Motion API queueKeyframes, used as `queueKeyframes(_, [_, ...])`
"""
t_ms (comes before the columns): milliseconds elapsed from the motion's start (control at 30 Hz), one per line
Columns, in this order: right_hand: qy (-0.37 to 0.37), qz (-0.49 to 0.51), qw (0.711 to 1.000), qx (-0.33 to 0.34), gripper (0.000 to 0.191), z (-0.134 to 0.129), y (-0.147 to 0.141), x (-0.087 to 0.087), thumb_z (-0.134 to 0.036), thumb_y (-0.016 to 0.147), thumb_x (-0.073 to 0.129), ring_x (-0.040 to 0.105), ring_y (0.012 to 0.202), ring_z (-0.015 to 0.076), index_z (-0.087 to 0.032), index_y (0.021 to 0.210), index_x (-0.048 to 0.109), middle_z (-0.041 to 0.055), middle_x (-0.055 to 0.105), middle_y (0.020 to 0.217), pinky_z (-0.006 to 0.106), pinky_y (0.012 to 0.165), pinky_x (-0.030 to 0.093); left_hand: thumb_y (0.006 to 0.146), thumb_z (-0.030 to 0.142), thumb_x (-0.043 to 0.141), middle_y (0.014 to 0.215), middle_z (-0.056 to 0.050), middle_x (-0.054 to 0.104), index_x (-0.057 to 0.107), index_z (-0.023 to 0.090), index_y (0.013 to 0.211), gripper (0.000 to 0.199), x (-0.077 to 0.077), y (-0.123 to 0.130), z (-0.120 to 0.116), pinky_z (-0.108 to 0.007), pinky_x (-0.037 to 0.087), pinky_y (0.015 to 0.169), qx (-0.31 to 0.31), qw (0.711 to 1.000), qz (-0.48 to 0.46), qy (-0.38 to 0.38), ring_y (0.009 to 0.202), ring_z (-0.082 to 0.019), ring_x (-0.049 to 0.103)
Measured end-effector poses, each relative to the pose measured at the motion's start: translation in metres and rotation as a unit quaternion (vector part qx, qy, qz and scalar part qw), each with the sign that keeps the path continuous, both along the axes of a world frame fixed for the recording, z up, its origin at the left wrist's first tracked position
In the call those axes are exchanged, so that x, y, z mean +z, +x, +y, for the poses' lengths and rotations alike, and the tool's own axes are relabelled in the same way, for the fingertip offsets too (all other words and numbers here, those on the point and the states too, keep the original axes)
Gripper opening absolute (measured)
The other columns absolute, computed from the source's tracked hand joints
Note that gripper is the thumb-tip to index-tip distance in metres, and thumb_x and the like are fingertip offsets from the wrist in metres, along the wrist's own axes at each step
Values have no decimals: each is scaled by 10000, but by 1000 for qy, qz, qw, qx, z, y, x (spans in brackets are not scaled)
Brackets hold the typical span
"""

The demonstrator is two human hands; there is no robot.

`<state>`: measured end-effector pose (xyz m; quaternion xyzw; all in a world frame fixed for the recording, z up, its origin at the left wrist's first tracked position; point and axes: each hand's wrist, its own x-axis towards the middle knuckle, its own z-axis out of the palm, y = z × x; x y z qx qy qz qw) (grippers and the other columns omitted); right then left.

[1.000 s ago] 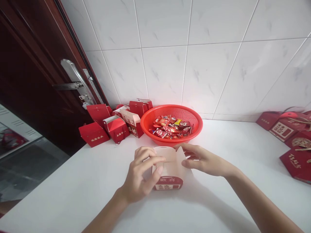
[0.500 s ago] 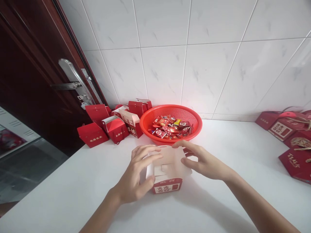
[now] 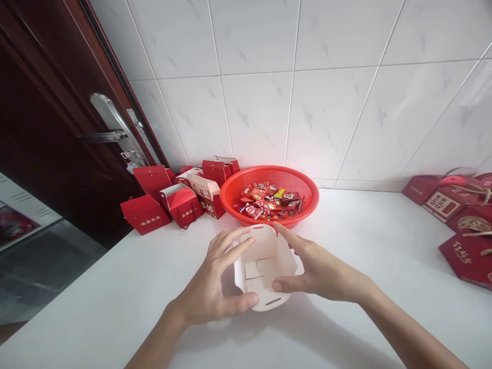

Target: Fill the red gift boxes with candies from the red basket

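Note:
A small open gift box [image 3: 265,251] stands on the white table in front of me, its white inside facing up. Interlocked bottom flaps [image 3: 254,269] show within it. The front flap [image 3: 273,302] leans outward towards me and has a slot; the back flap [image 3: 258,233] has one too. My left hand [image 3: 219,274] grips the box at its left side, thumb on the front flap. Around the right side is my right hand [image 3: 307,261], thumb over the front edge and forefinger at the back corner. Its other fingers are mostly hidden behind the side flap.
Just behind the box, a red plastic basket [image 3: 227,197] holds wrapped sweets [image 3: 269,202]. Several red open boxes [image 3: 184,205] stand at the back left, beside a dark door [image 3: 49,102]. Closed red boxes [image 3: 467,256] sit at the right edge. A tiled wall [image 3: 253,118] bounds the back.
The front flap has swung outward towards me, showing its white inner side instead of the red printed face. My right thumb has moved down and left onto the front edge.

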<state>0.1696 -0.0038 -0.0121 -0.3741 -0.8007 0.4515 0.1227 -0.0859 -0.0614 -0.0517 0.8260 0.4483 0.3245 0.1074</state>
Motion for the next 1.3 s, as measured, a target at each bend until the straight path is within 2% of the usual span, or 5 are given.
queueKeyframes(400, [13,-17,1000,-22,1152,6,2,-7,-556,779,779,652,1113,339,-330,1636,43,140,619,1356,421,861,532,713,662,798,1560,-158,459,543,290,1457,870,-1,-3,3,-644,432,1091,51,998,18,-16,1402,-427,437])
queueKeyframes(667, [52,49,997,-18,1050,9,4,-10,-624,787,752,546,1277,340,-293,1609,189,144,549,1463,508,1023,474,803,569,769,1509,-132,514,594,297,1384,666,-1,-1,2,-638,402,1126,28,999,19,23,1383,-389,478])
queueKeyframes(767, [61,130,987,-68,727,17,3,-14,-673,896,588,623,1159,293,-227,1451,443,143,656,1298,464,982,501,837,537,747,1484,-130,535,632,287,1327,562,1,2,3,-643,374,1143,25,999,21,38,1361,-379,505])
queueKeyframes(933, [-5,218,956,-198,632,40,-1,-48,-763,922,393,615,637,192,-184,768,594,51,627,680,340,672,515,915,480,674,1436,-122,581,637,289,1320,449,3,4,4,-583,418,1134,17,998,24,48,1316,-337,549])
queueKeyframes(1300, [35,165,967,-190,474,51,-19,-124,-569,909,432,443,584,142,-218,590,416,1,522,592,270,567,351,994,444,517,1422,-85,604,677,267,1274,368,40,-7,58,-410,478,1107,35,999,23,14,1300,-278,581])
